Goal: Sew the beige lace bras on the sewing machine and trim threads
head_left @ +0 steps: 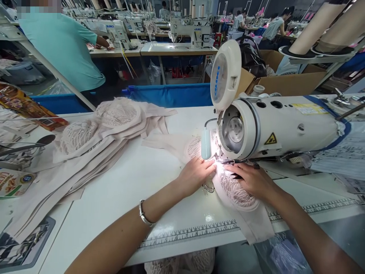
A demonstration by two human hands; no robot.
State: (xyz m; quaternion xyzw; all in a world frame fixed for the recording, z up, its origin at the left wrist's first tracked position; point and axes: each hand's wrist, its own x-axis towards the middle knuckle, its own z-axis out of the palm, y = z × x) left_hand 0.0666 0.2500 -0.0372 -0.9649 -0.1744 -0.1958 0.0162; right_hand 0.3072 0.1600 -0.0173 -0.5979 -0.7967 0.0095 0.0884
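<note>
A pale pink lace bra piece [236, 192] lies under the head of a white sewing machine [273, 125], lit by its small lamp. My left hand [196, 173] rests flat on the fabric just left of the needle, fingers stretched out. My right hand [252, 179] lies on the lace cup to the right of the needle, fingers extended and pressing the fabric down. A silver bracelet [144, 215] circles my left wrist. The needle area itself is washed out by glare.
A stack of similar pink lace pieces [94, 140] covers the left of the white table [137, 190]. Ruler tape [194, 232] runs along the front edge. A person in a teal shirt [62, 45] stands at back left; cardboard boxes [288, 82] sit behind the machine.
</note>
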